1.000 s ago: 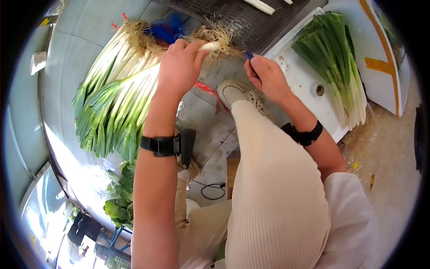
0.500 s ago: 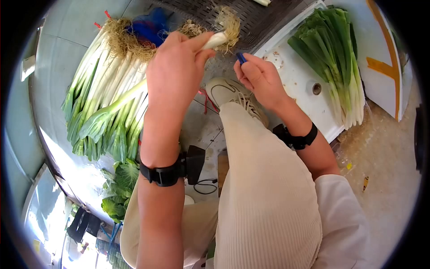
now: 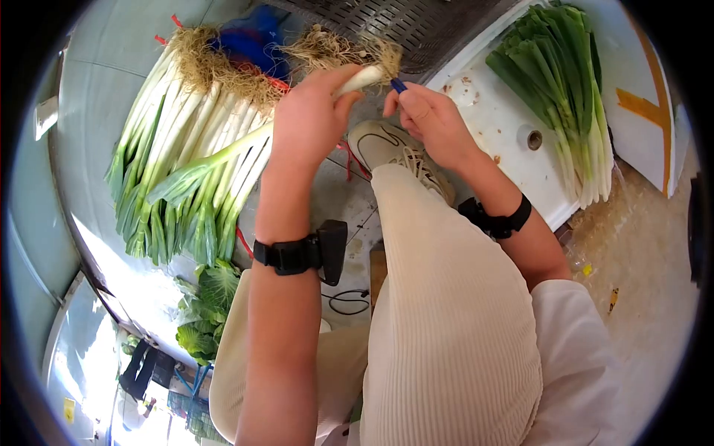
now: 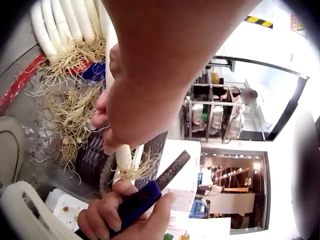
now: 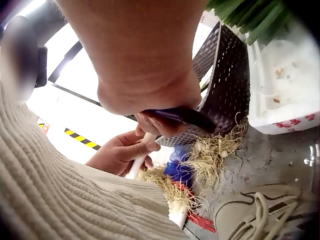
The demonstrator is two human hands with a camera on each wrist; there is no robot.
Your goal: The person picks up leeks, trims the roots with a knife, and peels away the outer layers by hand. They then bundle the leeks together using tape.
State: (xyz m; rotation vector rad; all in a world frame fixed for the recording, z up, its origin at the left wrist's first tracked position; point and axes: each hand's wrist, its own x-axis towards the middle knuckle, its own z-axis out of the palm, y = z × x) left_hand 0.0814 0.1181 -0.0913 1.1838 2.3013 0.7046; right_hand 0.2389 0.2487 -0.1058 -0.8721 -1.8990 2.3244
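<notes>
My left hand (image 3: 312, 108) grips a leek (image 3: 363, 79) near its white end, with the stringy roots (image 3: 388, 56) pointing away from me. Its green top trails left over a large pile of leeks (image 3: 175, 141). In my right hand (image 3: 439, 123) is a blue-handled knife (image 3: 399, 85), held right beside the root end. The left wrist view shows the dark, stained blade (image 4: 175, 169) sticking out past the handle, close to the leek's roots (image 4: 137, 172). My left fingers are partly hidden behind the wrist there.
Loose roots (image 3: 320, 48) lie beyond my left hand, beside a blue net bag (image 3: 256, 44). A dark woven basket (image 3: 387, 30) stands at the back. To the right, a white tray (image 3: 483, 111) holds a bunch of leeks (image 3: 554, 82). A shoe (image 3: 375, 145) is below my hands.
The leek's root end was raised and tipped up half a second ago; now it is lower, against the knife's tip area. My right hand and knife have come closer to it.
</notes>
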